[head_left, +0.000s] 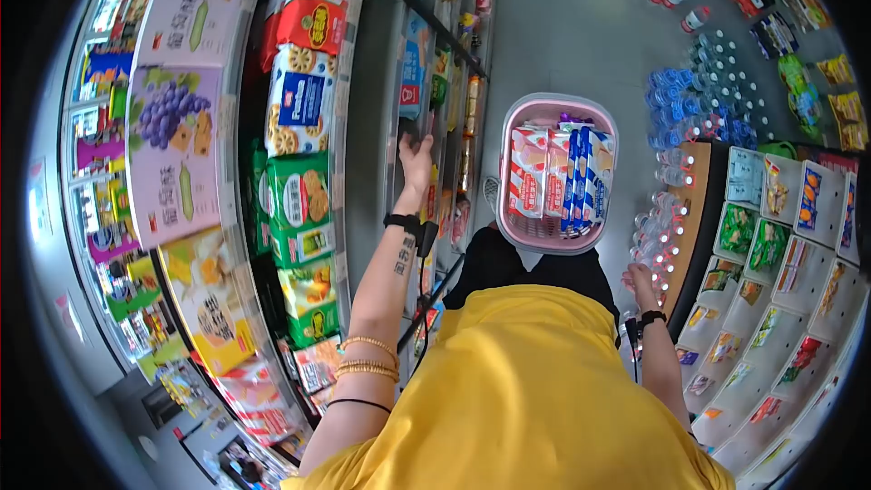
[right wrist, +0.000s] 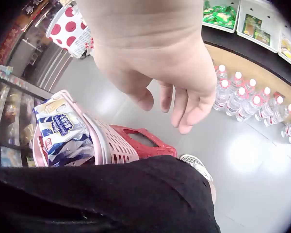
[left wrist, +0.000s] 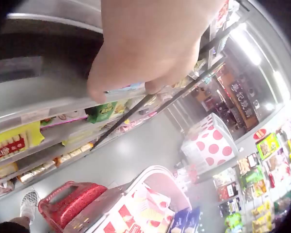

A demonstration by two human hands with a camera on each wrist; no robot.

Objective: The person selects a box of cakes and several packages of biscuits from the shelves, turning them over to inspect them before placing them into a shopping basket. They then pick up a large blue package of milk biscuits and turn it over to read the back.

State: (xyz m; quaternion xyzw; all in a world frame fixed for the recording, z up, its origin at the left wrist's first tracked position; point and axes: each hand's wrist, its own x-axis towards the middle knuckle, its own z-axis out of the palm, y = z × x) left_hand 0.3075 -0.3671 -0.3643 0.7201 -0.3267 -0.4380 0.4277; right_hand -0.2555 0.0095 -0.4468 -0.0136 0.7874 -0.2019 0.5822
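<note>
Currently, left hand (head_left: 415, 165), fingers apart, at grey metal shelf (head_left: 372, 118); right hand (right wrist: 157, 63) hanging loose, empty, near clear plastic bottles (right wrist: 238, 101).

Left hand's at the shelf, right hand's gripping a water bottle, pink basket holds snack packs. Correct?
No, the right hand is empty, as the right wrist view shows. The left hand is at the shelf, and the pink basket holds snack packs.
</note>
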